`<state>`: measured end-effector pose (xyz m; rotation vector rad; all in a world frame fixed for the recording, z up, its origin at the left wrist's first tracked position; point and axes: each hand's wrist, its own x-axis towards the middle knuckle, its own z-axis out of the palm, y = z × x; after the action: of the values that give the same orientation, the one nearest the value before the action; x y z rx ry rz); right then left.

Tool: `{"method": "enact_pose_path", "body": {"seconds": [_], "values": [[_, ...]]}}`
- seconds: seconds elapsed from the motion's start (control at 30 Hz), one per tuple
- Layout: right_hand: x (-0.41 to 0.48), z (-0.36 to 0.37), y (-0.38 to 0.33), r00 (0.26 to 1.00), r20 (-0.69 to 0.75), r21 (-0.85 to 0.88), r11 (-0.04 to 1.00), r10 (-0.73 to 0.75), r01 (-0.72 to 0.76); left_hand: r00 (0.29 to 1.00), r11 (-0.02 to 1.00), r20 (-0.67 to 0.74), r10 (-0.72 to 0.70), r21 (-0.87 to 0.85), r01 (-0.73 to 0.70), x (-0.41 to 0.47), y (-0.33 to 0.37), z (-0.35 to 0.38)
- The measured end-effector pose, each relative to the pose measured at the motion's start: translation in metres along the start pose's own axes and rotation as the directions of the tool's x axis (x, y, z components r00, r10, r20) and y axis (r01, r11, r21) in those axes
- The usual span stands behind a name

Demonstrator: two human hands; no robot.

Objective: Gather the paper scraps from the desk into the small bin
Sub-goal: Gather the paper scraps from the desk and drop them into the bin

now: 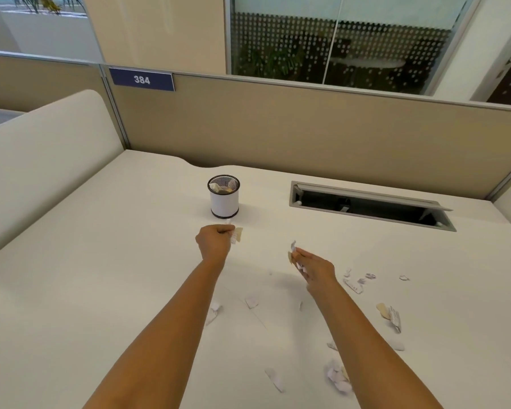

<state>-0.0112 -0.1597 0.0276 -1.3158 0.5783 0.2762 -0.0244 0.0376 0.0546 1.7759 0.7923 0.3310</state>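
Observation:
A small white bin [224, 202] with a black mesh rim stands upright on the cream desk [101, 261], with some scraps inside it. My left hand [214, 242] is just in front of the bin, closed around white and tan paper scraps [236, 235]. My right hand [314, 268] is further right, pinching a few more scraps [294, 255] at its fingertips. Several loose paper scraps lie on the desk: a group [356, 280] right of my right hand, a tan and white pair [391, 315], a pile [338, 377] near the front, and pieces [251, 302] between my arms.
An open cable hatch [369, 205] is sunk into the desk at the back right. Beige partition panels [307, 128] close the back, with a blue "384" sign [142, 80]. A rounded cream divider [42, 160] borders the left side.

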Motion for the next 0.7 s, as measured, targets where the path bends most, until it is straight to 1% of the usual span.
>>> {"method": "enact_pose_path", "body": {"seconds": [0.07, 0.13, 0.2, 0.3, 0.4, 0.57, 0.7], "values": [[0.003, 0.024, -0.019, 0.998, 0.057, 0.117, 0.992, 0.03, -0.037, 0.999, 1.0, -0.022, 0.029, 0.01, -0.029, 0.02, 0.011, -0.002], [0.007, 0.045, -0.036, 0.995, 0.095, 0.16, 0.986, 0.023, -0.038, 0.998, 0.998, -0.041, 0.054, 0.019, -0.053, 0.039, 0.025, -0.004], [0.012, 0.064, -0.052, 0.995, 0.099, 0.134, 0.991, 0.002, -0.015, 0.994, 0.995, -0.053, 0.098, 0.033, -0.096, 0.058, 0.038, -0.004], [0.024, 0.087, -0.069, 0.995, 0.079, 0.115, 0.992, -0.065, 0.055, 0.985, 0.984, -0.055, 0.165, 0.077, -0.161, 0.086, 0.055, -0.002], [0.039, 0.106, -0.082, 0.991, 0.054, 0.089, 0.99, -0.119, 0.113, 0.978, 0.971, -0.028, 0.206, 0.13, -0.2, 0.112, 0.065, 0.005], [0.06, 0.142, -0.097, 0.977, 0.052, 0.008, 0.979, -0.206, 0.205, 0.954, 0.917, 0.051, 0.294, 0.265, -0.297, 0.144, 0.066, 0.023], [0.074, 0.173, -0.1, 0.95, 0.01, -0.165, 0.937, -0.312, 0.309, 0.948, 0.855, 0.158, 0.275, 0.412, -0.316, 0.163, 0.062, 0.034]]}}
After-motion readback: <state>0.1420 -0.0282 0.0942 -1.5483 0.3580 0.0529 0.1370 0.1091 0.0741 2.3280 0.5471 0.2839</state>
